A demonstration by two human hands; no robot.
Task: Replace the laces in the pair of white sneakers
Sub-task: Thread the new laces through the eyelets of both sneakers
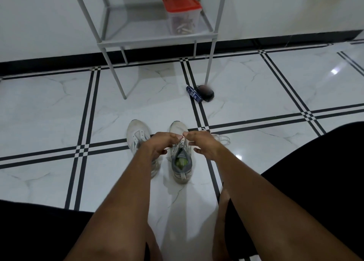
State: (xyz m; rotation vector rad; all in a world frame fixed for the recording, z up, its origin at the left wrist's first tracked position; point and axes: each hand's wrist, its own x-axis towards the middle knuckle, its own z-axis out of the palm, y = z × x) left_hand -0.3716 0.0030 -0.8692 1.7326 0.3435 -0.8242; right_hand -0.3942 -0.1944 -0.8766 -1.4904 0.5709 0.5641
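Two white sneakers stand side by side on the tiled floor, toes pointing away from me. The left sneaker (136, 132) is partly hidden behind my left hand (159, 144). The right sneaker (181, 162) has a grey collar and a green insole. Both my hands hover over its lacing area. My left hand pinches a white lace (183, 137) and my right hand (201, 142) pinches the same lace close beside it. A loose white lace (223, 138) lies looped on the floor just right of my right hand.
A grey metal shelf stand (157, 41) is against the wall, holding a clear box with a red lid (182, 12). A blue tube (194, 94) and a dark round object (205, 92) lie by its front right leg. My black-clad legs frame the bottom corners.
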